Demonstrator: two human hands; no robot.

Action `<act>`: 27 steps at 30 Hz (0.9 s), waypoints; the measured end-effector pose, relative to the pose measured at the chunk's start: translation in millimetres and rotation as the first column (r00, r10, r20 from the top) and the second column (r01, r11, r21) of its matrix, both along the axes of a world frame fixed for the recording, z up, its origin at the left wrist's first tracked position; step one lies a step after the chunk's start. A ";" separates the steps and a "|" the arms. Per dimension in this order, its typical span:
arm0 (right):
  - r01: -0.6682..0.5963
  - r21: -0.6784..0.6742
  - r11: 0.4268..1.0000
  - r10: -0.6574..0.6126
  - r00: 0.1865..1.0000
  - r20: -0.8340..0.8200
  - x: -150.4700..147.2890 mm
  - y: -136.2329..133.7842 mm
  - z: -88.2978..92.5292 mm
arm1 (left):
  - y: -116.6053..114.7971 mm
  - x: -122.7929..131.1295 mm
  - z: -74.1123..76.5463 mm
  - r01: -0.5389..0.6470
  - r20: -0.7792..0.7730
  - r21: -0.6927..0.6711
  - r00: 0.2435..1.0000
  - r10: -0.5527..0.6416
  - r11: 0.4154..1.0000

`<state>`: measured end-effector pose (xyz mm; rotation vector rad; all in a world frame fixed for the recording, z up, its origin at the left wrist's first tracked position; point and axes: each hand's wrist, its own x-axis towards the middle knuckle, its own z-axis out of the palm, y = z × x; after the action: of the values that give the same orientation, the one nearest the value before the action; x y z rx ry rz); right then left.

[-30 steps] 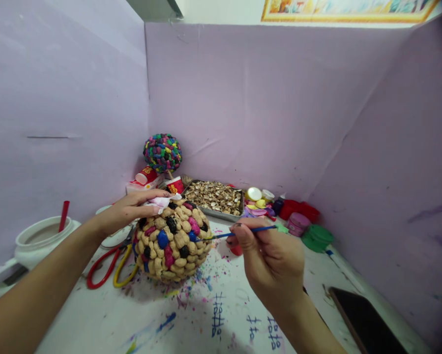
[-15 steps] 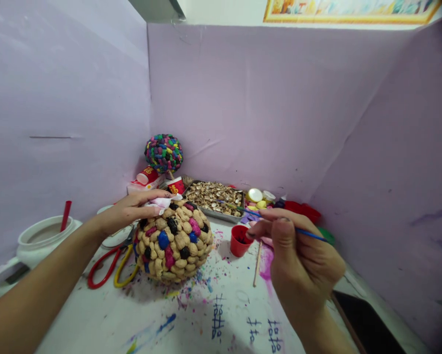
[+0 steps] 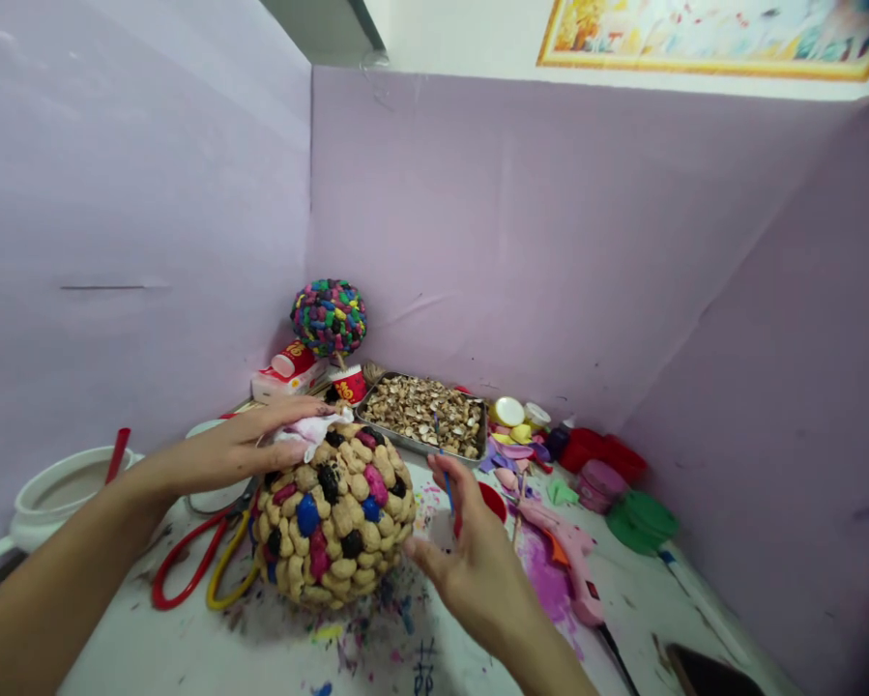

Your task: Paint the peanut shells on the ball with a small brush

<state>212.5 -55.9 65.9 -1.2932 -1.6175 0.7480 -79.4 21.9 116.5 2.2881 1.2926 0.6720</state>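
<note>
Near the middle of the paint-flecked white tabletop point(image 3: 362, 667) sits a rounded ball of beige peanut shells point(image 3: 339, 512), some of them coloured blue, magenta and black. At its upper left, the left hand point(image 3: 242, 445) clasps a crumpled, pink-stained white tissue point(image 3: 310, 435) between fingers and thumb, against the shells. At its right side is the right hand point(image 3: 477, 551), thumb spread toward the ball – whether it touches, I cannot tell – with a thin blue paintbrush point(image 3: 447, 488) grasped among its fingers, pointing upward.

Partly hidden behind that hand is a small red plastic cup point(image 3: 493, 501); its contents are out of sight. Behind the ball, a shallow silver metal tray point(image 3: 405, 440) is heaped with broken brown-and-cream shells point(image 3: 426, 406). Left of the tray, a red paper cup with gold lettering point(image 3: 349, 385) stands beneath a multicoloured ball on a stick point(image 3: 331, 317). At far left, a round white pot point(image 3: 32, 520) holds a leaning red stick point(image 3: 119, 454). On the right are a pink round tub point(image 3: 600, 483) and a green round tub point(image 3: 642, 522) – I cannot see inside either – with a pink glue gun point(image 3: 571, 561) nearer. Scissors with red and yellow handles point(image 3: 159, 578) lie left of the peanut-shell ball.
</note>
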 end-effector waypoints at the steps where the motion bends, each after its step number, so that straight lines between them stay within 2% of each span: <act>1: -0.017 -0.019 1.000 0.016 1.000 -0.014 -2.0 0.1 -1.4 | 1.1 -2.2 -1.6 -0.022 -0.004 -0.007 1.000 0.022 1.000; 5: -0.068 -0.066 0.995 0.067 0.998 -0.022 -5.6 2.1 -6.7 | 4.7 -6.1 -4.7 -0.128 -0.012 -0.040 0.992 0.127 0.991; 8: -0.113 -0.053 0.992 0.112 0.994 -0.008 -5.4 4.1 -11.9 | 4.9 -3.2 0.4 -0.134 -0.015 -0.080 0.991 0.133 0.988; 13: -0.005 0.015 1.000 0.006 0.997 -0.073 -12.7 5.1 -24.6 | 3.6 3.8 10.4 -0.099 0.021 -0.104 0.995 0.101 0.990; 19: 0.010 0.072 0.997 -0.005 0.997 -0.077 -19.7 5.6 -35.6 | 5.7 5.9 7.9 -0.087 0.109 -0.152 0.989 0.104 0.984; 24: 0.098 0.261 0.960 -0.096 0.995 -0.021 -16.8 6.6 -43.5 | 3.7 6.5 8.7 -0.042 0.263 -0.211 0.960 0.098 0.977; 27: 0.081 0.371 0.925 -0.132 0.985 0.114 -12.6 9.1 -47.9 | 3.3 6.0 8.8 -0.057 0.236 -0.160 0.967 0.094 0.985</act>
<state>199.9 -46.8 18.0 -1.1669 -1.6836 0.2751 -73.5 25.2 125.3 1.9740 1.2725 0.8212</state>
